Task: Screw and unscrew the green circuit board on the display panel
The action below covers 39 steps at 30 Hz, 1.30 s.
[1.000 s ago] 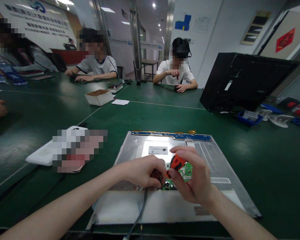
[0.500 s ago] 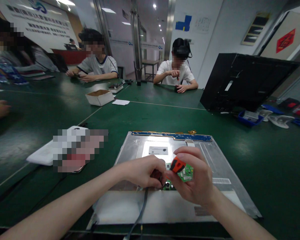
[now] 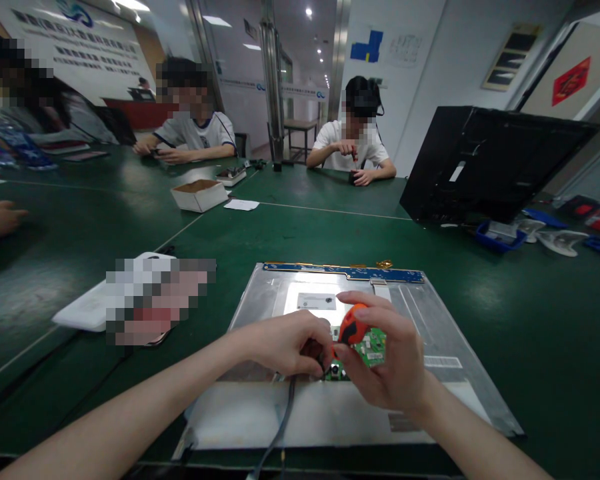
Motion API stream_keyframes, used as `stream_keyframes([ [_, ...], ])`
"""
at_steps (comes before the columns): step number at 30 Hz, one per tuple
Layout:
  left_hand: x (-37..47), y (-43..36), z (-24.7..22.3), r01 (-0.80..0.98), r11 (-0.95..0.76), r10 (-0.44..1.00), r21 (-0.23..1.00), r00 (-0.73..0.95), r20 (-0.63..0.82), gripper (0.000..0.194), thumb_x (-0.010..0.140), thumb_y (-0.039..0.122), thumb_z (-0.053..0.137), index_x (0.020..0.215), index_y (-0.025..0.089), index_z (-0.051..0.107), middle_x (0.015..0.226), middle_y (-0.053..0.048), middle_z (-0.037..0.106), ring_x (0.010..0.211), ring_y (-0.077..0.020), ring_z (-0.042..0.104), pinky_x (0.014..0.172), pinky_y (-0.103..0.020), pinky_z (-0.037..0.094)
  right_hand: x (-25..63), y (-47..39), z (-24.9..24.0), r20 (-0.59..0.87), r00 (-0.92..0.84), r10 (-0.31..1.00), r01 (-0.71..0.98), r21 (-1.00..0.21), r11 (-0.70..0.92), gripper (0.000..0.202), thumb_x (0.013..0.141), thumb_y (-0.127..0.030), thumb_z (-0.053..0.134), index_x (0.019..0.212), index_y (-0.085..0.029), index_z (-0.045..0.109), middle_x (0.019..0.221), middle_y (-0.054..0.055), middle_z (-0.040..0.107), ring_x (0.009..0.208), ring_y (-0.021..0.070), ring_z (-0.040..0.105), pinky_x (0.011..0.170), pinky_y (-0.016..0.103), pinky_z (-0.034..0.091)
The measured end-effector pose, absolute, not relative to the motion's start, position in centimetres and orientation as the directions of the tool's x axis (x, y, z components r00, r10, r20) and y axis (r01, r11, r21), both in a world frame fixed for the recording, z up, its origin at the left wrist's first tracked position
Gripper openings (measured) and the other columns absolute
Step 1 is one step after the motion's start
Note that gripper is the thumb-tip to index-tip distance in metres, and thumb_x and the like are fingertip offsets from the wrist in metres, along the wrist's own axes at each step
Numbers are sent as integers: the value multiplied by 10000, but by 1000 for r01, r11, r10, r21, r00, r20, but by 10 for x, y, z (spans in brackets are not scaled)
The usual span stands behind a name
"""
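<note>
A silver display panel (image 3: 430, 340) lies flat in front of me, with a long blue circuit strip (image 3: 380, 274) along its far edge and a green circuit board (image 3: 373, 348) near its middle. My right hand (image 3: 390, 353) pinches an orange and black screwdriver handle (image 3: 354, 325) over the green board. Beside it, my left hand (image 3: 297, 343) has its fingers curled together at the board's left edge; whatever they hold is hidden. A dark cable (image 3: 286, 417) runs from under my left hand to the near edge of the panel.
Left of the panel lie a white device (image 3: 87, 303) and a pinkish phone-like object (image 3: 165, 307). An open white box (image 3: 200, 197) is farther back. At right stand a black monitor (image 3: 490, 160) and a blue tray (image 3: 500, 237). Several people sit around the green table (image 3: 300, 233).
The screwdriver handle has turned in my right hand, and its fingers have shifted slightly left. My left hand stays in place. At the far left, another person's hand has moved slightly right.
</note>
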State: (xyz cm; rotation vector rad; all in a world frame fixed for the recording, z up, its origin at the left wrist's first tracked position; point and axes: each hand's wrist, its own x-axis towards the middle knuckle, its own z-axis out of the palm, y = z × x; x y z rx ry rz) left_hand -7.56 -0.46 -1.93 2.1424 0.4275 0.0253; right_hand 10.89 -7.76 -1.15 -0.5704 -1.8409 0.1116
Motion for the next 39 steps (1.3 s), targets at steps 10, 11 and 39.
stream_keyframes([
  [10, -75, -5, -18, 289, -519, 295, 804, 944, -149, 124, 750, 59, 653, 833, 151, 662, 712, 21, 596, 634, -121, 555, 576, -208, 442, 108, -77, -18, 874, -204, 441, 271, -383, 883, 581, 786, -90, 608, 1298, -185, 349, 1150, 156, 612, 867, 199, 671, 672, 347, 582],
  [11, -75, -5, -18, 292, -520, 298, 803, 943, -150, 120, 748, 60, 655, 827, 150, 662, 705, 22, 592, 632, -121, 554, 576, -210, 441, 109, -76, -16, 880, -220, 420, 277, -357, 892, 569, 788, -89, 604, 1297, -174, 365, 1129, 152, 617, 887, 204, 668, 688, 347, 583],
  [39, -76, -6, -19, 301, -520, 317, 800, 937, -146, 84, 746, 81, 663, 792, 150, 651, 678, 27, 583, 605, -117, 535, 552, -206, 420, 111, -76, -6, 868, -289, 405, 359, -294, 886, 515, 838, -94, 513, 1331, -182, 390, 1049, 123, 643, 966, 226, 655, 702, 367, 592],
])
